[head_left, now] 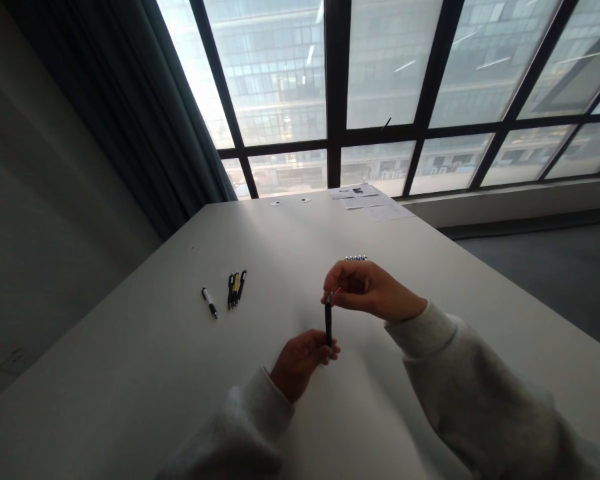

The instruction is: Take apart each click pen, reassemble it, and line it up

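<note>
While the left hand (301,365) grips the lower barrel of a black pen (328,325), the right hand (364,289) pinches its metal-tipped upper end; held upright above the worktop (130,380), the pen stands to the right of three grouped pens (236,289).

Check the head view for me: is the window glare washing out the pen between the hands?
In the head view, the windows glare brightest toward the upper left, but the black pen stays dark and readable; the left hand and right hand look dim, and the wide lens skews the white table.
</note>
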Demonstrator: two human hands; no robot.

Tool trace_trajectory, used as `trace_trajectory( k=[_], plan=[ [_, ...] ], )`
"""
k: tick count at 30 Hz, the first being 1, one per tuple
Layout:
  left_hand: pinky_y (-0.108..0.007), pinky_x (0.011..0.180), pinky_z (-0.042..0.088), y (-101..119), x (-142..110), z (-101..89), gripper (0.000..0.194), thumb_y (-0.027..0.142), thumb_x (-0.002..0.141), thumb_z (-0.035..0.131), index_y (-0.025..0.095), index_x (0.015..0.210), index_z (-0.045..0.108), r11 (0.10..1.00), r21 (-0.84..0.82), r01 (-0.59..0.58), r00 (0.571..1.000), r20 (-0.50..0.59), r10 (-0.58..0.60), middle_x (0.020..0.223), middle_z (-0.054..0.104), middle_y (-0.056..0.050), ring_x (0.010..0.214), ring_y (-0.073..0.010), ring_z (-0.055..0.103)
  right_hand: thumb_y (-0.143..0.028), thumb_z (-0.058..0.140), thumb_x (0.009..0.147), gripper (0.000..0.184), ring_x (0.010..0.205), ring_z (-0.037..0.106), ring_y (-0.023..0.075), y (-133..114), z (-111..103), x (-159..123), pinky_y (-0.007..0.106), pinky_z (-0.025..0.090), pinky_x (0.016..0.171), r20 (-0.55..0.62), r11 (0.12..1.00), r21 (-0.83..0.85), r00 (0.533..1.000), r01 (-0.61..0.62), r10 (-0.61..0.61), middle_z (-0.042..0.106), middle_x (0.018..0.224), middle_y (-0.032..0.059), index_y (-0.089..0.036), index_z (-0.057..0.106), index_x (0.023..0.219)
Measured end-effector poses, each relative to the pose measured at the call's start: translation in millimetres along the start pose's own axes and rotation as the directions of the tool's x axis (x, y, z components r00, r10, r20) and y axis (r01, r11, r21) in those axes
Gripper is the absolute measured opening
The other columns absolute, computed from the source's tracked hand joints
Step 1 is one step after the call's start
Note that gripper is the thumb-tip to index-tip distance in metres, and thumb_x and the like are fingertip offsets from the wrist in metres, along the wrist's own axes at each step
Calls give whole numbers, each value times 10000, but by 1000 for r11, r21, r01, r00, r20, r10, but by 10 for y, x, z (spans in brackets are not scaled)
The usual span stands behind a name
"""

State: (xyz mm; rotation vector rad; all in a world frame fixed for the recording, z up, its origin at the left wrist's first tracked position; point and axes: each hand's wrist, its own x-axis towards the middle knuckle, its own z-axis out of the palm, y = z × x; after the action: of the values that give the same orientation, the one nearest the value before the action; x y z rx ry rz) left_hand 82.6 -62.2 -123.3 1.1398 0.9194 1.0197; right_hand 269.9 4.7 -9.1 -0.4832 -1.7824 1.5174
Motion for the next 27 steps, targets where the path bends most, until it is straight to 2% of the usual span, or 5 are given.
trace_trajectory(
  k=[11, 14, 27],
  plan=[
    [-287, 645, 459, -1, -15, 5, 374, 431, 694, 782, 121, 877, 679, 1000, -6, 7, 1000, 11, -7, 810, 729, -96, 711, -168, 642, -252, 756, 758, 209, 793, 673, 166, -1, -17, 3, 328, 549, 756, -61, 1000, -17, 998, -9, 8, 697, 830, 49, -149, 627, 887],
    [-284, 648, 459, -16, -8, -2, 364, 419, 703, 779, 119, 884, 681, 1000, -4, 16, 1000, 17, -16, 816, 728, -96, 719, -168, 643, -232, 747, 762, 189, 790, 663, 162, -19, -10, 0, 321, 541, 752, -45, 999, -38, 999, -14, 12, 692, 830, 49, -145, 629, 880],
    [-286, 623, 453, -10, -13, 7, 371, 426, 696, 779, 111, 870, 690, 1000, 11, 21, 1000, 13, -21, 785, 709, -91, 694, -173, 639, -238, 656, 827, 124, 807, 636, 164, -31, -74, -31, 305, 534, 746, 81, 930, -368, 996, 10, 22, 682, 907, 64, -154, 651, 918]
  ],
)
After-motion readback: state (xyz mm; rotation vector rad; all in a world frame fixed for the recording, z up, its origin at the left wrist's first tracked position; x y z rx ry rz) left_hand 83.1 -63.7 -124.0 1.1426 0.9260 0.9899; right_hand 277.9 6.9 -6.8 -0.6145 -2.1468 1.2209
